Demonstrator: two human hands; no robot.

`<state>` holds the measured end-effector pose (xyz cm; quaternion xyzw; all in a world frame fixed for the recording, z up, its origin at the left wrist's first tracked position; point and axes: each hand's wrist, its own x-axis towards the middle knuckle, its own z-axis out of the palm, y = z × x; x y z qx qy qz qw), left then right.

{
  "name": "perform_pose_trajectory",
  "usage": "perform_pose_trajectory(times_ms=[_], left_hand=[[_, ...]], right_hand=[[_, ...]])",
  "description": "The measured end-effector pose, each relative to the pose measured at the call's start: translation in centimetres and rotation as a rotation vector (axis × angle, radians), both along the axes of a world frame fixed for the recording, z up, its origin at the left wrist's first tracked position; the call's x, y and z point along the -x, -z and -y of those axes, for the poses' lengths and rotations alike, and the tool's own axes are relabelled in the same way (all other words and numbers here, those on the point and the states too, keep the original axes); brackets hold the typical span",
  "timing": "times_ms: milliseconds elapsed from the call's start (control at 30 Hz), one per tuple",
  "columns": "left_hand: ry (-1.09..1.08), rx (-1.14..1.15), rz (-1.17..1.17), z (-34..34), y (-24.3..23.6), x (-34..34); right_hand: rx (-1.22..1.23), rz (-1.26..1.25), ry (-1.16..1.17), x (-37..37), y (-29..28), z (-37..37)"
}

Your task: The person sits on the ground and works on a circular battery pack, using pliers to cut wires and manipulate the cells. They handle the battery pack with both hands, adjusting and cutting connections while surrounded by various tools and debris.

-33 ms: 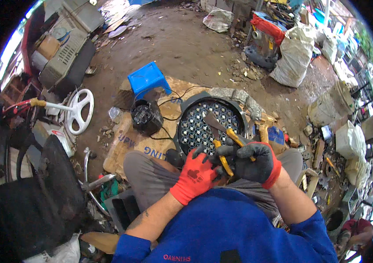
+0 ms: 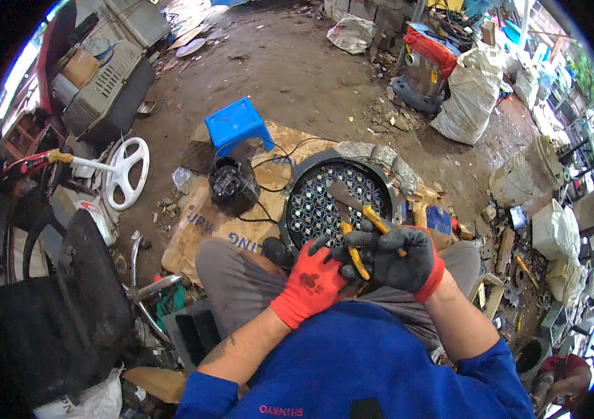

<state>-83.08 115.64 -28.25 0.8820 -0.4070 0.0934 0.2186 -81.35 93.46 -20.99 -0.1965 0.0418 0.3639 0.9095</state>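
Note:
A round black light fixture (image 2: 291,225), its face full of small clear lenses, lies before me at my lap. My right hand (image 2: 409,258), in a red glove with dark palm and fingers, is closed round a pair of yellow-handled snips (image 2: 375,218). Their brownish metal blades reach over the lenses. My left hand (image 2: 311,279), gloved the same way, is by the fixture's near rim, next to the lower yellow handle. Its fingers are curled in, and what they hold, if anything, is hidden. A black housing (image 2: 233,187) with cables sits left of the fixture.
Flattened cardboard (image 2: 196,241) lies under the fixture. A blue stool (image 2: 238,122) stands beyond the housing. Left are a white steering wheel (image 2: 128,173) and a black seat-like piece (image 2: 67,300). A white sack (image 2: 470,94) and scrap line the right. Another person (image 2: 566,373) is at lower right.
The view has shifted slightly. Both hands and the snips hold nearly the same pose over the fixture.

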Motion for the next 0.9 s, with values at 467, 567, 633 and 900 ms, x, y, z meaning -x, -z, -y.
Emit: perform_pose_trajectory(times_ms=[467,567,633,900], left_hand=[[0.032,-0.024,0.086,0.2,-0.4,0.5],[0.052,-0.053,0.092,0.3,-0.1,0.7],[0.055,-0.047,0.083,0.3,0.0,0.7],[0.046,-0.029,0.102,0.4,-0.2,0.7]], right_hand=[[-0.298,-0.058,-0.004,-0.9,4.1,-0.9],[-0.324,-0.053,-0.003,-0.7,4.6,-1.0],[-0.319,-0.044,-0.002,-0.6,4.7,-1.0],[-0.223,-0.092,0.056,-0.1,3.7,-1.1]])
